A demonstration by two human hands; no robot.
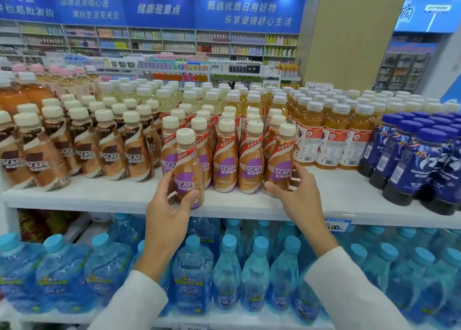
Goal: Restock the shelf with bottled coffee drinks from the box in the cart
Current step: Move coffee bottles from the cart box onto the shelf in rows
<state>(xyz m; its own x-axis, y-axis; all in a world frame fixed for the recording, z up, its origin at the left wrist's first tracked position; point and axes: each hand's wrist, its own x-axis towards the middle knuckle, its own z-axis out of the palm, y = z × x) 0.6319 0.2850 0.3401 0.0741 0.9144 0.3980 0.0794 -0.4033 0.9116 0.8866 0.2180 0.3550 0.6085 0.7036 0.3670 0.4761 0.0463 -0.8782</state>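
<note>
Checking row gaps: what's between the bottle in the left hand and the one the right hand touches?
Head view: two upright purple-label Nescafe bottles on the shelf.

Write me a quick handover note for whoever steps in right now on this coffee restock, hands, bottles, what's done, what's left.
Left hand: gripping a purple-label Nescafe bottle, upright at the front edge of the top shelf, ahead of its row.
Right hand: fingers around the rightmost purple-label bottle in the front row, which is standing on the shelf.
Done: several rows of purple-label bottles already stand between the brown-label Nescafe bottles and the orange tea bottles.
Left: seat the left-hand bottle in line with the front row, then fetch more. The box and cart are out of view, so the remaining stock is unknown.
</note>
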